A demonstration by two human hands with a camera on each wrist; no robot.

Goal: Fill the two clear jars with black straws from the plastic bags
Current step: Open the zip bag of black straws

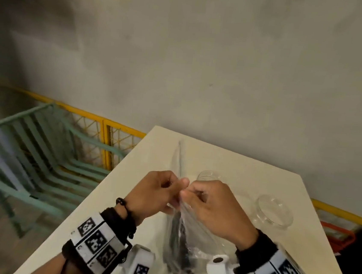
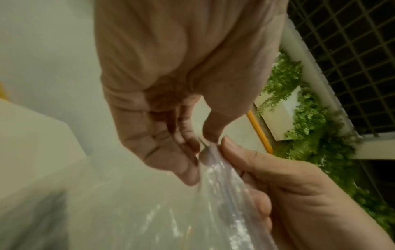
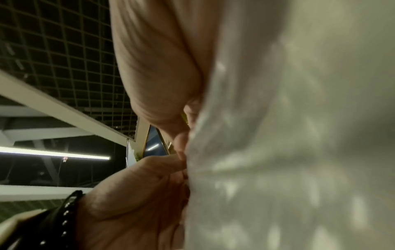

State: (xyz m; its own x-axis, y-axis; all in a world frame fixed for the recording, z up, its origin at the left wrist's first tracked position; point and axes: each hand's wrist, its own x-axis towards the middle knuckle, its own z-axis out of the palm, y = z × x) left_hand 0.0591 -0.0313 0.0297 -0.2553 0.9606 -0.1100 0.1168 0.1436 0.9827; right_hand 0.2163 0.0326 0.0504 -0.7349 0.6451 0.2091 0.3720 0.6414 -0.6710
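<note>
Above the cream table [image 1: 124, 198] I hold up a clear plastic bag [image 1: 190, 233] with black straws [image 1: 176, 252] hanging inside. My left hand [image 1: 178, 184] and right hand [image 1: 186, 193] pinch its top edge side by side. The left wrist view shows the left hand [image 2: 203, 142] and the right thumb meeting on the bag's mouth [image 2: 215, 169]. In the right wrist view the bag [image 3: 278, 152] fills the right side. One clear jar [image 1: 208, 175] stands partly hidden behind my right hand, and another clear jar [image 1: 274, 210] stands to the right. A second bag of straws [image 1: 180, 157] lies farther back.
A green slatted chair [image 1: 39, 155] stands left of the table. A yellow mesh railing [image 1: 109, 133] runs along the concrete wall behind. An orange object [image 1: 339, 234] sits past the table's right edge.
</note>
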